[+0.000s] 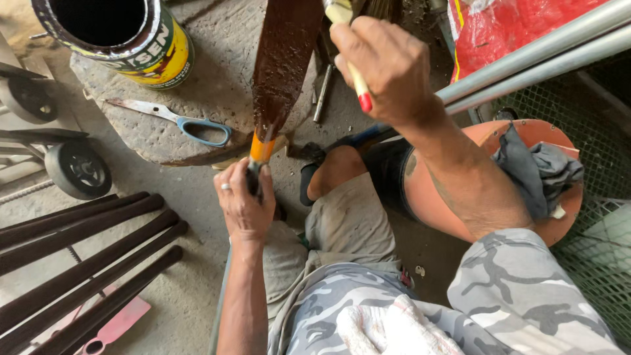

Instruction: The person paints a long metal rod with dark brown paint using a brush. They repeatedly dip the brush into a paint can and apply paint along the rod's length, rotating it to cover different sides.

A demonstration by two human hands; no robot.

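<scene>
Already the flat bar (284, 62), propped on the stone slab (141, 135), is mostly coated brown, its orange end (261, 148) left bare where it is gripped tight by the left hand (244, 200), while a paintbrush (348, 46) is clutched by the right hand (388, 69).

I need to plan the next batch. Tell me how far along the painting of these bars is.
Done, it seems: dark brown coated bars lie side by side at lower left. In hand: the left hand holds a flat bar by its orange end, most of the bar already brown; the right hand holds a brush over it. Left: the orange end is bare. The paint can stands open nearby.
</scene>
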